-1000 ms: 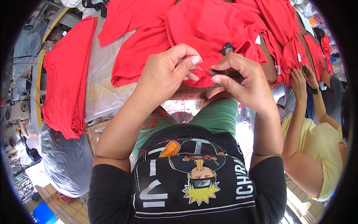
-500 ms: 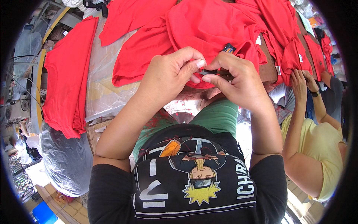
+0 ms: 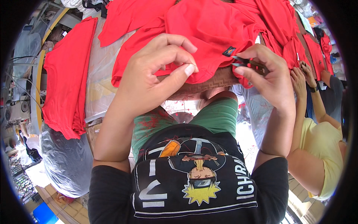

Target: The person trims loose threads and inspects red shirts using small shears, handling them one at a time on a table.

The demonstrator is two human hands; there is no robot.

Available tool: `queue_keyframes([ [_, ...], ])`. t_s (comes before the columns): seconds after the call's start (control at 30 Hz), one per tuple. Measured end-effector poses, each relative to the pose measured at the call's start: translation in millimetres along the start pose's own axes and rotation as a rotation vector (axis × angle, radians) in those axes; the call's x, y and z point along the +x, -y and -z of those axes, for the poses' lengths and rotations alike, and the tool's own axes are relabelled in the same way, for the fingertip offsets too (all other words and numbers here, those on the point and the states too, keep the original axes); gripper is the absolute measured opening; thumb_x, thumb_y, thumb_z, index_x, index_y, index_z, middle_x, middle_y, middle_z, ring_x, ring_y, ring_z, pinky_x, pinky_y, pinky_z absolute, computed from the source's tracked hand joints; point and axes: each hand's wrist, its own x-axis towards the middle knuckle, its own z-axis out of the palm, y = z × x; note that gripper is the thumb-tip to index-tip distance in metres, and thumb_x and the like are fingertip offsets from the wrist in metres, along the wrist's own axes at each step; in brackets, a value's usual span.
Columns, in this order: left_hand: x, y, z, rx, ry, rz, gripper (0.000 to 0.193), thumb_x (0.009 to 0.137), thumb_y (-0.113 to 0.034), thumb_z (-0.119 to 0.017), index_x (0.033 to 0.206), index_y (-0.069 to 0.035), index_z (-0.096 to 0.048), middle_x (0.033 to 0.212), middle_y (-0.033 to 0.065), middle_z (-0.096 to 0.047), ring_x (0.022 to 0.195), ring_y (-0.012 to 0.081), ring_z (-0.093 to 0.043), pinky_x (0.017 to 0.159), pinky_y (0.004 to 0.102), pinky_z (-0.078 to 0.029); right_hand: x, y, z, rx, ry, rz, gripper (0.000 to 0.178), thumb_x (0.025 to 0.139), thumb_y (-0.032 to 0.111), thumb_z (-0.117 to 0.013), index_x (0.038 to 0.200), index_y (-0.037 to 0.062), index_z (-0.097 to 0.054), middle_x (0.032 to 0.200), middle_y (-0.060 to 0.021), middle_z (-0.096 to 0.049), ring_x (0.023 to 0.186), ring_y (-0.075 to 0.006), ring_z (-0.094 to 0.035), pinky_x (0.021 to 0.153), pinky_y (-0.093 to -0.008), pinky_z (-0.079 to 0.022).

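Observation:
A red garment (image 3: 209, 28) lies spread in front of me, a small dark label (image 3: 229, 51) on its near edge. Above that edge my left hand (image 3: 160, 69) has its thumb and forefinger pressed together in a pinch. What is between those fingertips, if anything, is too small to name. My right hand (image 3: 266, 74) is closed around thread snips (image 3: 250, 64). Their two blade tips stand apart and point left, just below the label.
A folded stack of red garments (image 3: 71, 74) lies at the left, beside a plastic-covered surface (image 3: 106, 84). More red garments (image 3: 278, 18) are at the far right, where a person in a yellow shirt (image 3: 320, 149) handles one. Red thread scraps cling to my green shorts (image 3: 153, 125).
My hands have moved apart, the left one to the left and the right one, with the thread snips, to the right. The label and the garment's near edge are now more exposed.

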Motion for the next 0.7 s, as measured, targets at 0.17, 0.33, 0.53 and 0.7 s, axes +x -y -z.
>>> queue_keyframes([
  [0.17, -4.7, -5.1, -6.8, -0.284, -0.023, 0.361, 0.014, 0.097, -0.011, -0.052, 0.099, -0.001, -0.061, 0.107, 0.0103, -0.067, 0.089, 0.0122, -0.064, 0.076, 0.0228, -0.048, -1.3, -5.1, -6.3, 0.041, 0.012, 0.085, 0.027, 0.075, 0.008, -0.078, 0.096, 0.0006, -0.064, 0.083, -0.0044, -0.062, 0.073, -0.0118, -0.061, 0.067, -0.0240, -0.048],
  [0.33, -9.4, 0.9, -16.5, -0.530, -0.080, 0.471, 0.015, 0.099, -0.014, -0.050, 0.103, -0.002, -0.058, 0.116, 0.0166, -0.064, 0.100, 0.0169, -0.066, 0.087, 0.0280, -0.051, 4.6, 0.3, -41.2, 0.168, -0.003, 0.086, 0.033, 0.074, 0.014, -0.078, 0.102, 0.0041, -0.063, 0.086, -0.0085, -0.061, 0.077, -0.0215, -0.062, 0.069, -0.0310, -0.050],
  [0.53, -14.5, 1.2, -22.1, -0.744, -0.091, 0.500, 0.015, 0.099, -0.015, -0.050, 0.102, -0.003, -0.058, 0.127, 0.0229, -0.057, 0.107, 0.0204, -0.063, 0.093, 0.0312, -0.051, 4.5, 0.0, -70.0, -0.116, -0.112, 0.213, 0.032, 0.070, 0.008, -0.074, 0.100, 0.0083, -0.062, 0.083, -0.0077, -0.062, 0.069, -0.0252, -0.064, 0.058, -0.0336, -0.051],
  [0.7, -19.3, 15.7, -23.2, -1.148, -0.151, 0.525, 0.015, 0.097, -0.015, -0.052, 0.102, -0.003, -0.059, 0.133, 0.0276, -0.051, 0.115, 0.0228, -0.060, 0.099, 0.0346, -0.049, -1.8, 0.0, -73.5, -0.343, -0.188, 0.349, 0.031, 0.068, 0.009, -0.074, 0.097, 0.0098, -0.063, 0.080, -0.0059, -0.061, 0.068, -0.0255, -0.064, 0.056, -0.0329, -0.050],
])
